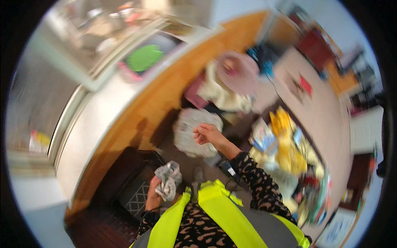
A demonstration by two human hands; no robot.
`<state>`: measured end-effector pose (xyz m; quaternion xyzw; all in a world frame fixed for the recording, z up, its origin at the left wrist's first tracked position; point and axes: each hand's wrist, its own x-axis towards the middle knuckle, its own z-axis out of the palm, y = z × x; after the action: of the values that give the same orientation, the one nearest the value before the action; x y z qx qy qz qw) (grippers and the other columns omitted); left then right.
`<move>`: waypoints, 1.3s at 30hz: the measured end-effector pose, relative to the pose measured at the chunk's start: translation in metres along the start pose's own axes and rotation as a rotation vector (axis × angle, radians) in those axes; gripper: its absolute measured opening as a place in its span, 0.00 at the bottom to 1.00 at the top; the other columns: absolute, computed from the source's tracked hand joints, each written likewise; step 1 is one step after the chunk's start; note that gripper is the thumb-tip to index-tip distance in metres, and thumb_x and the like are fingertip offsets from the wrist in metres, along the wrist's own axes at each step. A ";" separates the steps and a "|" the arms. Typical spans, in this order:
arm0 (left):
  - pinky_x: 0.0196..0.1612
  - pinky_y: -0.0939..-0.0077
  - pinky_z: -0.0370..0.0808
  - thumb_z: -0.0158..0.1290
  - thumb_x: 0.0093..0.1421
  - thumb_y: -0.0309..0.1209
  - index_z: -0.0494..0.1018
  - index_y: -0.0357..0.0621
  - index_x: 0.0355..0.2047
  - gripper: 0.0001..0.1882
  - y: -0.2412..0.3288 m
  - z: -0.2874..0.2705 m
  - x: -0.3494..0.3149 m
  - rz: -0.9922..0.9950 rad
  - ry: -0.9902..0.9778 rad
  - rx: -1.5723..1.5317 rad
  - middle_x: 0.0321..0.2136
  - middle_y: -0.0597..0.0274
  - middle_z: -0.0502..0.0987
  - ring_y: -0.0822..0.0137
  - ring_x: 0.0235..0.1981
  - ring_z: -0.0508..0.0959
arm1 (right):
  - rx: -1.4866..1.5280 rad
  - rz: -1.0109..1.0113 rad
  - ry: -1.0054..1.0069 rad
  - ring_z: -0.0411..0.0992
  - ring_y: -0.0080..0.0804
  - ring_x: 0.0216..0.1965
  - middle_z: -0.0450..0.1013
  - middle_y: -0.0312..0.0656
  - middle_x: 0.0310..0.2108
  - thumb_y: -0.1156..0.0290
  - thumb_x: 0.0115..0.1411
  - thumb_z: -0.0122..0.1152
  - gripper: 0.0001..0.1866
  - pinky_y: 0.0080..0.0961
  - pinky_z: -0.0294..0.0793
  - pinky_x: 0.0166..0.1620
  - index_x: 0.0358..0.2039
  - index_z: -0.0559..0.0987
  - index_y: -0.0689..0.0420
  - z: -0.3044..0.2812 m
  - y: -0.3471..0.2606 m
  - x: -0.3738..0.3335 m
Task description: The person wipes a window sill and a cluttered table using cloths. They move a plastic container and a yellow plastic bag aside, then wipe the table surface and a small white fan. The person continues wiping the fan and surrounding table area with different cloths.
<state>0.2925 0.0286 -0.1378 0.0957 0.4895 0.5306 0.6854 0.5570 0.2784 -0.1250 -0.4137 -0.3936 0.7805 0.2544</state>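
The picture is blurred by motion. My left hand (pixel 154 194) is close to my chest and grips a crumpled grey-and-white cloth (pixel 168 180). My right hand (pixel 206 134) is stretched forward with the fingers curled, over a pale grey patterned bundle (pixel 192 132) lying on the floor. Whether that hand grips the bundle or only hovers above it cannot be told. I wear a patterned dark sleeve and a yellow high-visibility vest (pixel 223 215).
A cream cloth heap (pixel 223 93) and a pink round item (pixel 239 71) lie further ahead. Yellow and coloured clutter (pixel 289 149) spreads on the right. A dark patterned mat (pixel 136 194) lies at lower left, a white counter edge (pixel 99 115) at left.
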 end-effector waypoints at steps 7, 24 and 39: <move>0.60 0.63 0.70 0.39 0.71 0.43 0.64 0.39 0.62 0.26 0.001 0.069 0.029 -0.275 -0.251 0.088 0.57 0.54 0.73 0.57 0.56 0.74 | -0.229 -0.142 0.385 0.72 0.21 0.21 0.75 0.33 0.19 0.63 0.58 0.64 0.11 0.25 0.73 0.27 0.27 0.83 0.58 -0.044 0.114 -0.195; 0.50 0.68 0.76 0.49 0.60 0.25 0.68 0.36 0.56 0.23 -0.166 0.206 0.008 -0.462 -0.309 0.543 0.48 0.56 0.77 0.60 0.46 0.79 | -0.231 0.468 1.475 0.75 0.44 0.45 0.73 0.51 0.48 0.61 0.53 0.71 0.31 0.39 0.75 0.47 0.56 0.70 0.54 -0.194 0.406 -0.535; 0.54 0.71 0.74 0.46 0.62 0.25 0.68 0.36 0.56 0.21 -0.246 0.310 -0.101 -0.318 -0.515 1.036 0.49 0.59 0.76 0.65 0.49 0.78 | -0.519 0.305 1.454 0.58 0.57 0.59 0.60 0.56 0.59 0.66 0.52 0.67 0.38 0.47 0.64 0.58 0.62 0.63 0.51 -0.327 0.411 -0.523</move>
<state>0.6926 -0.0369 -0.0848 0.4684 0.5107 0.0733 0.7172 1.0801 -0.1979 -0.3449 -0.9162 -0.2371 0.2234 0.2335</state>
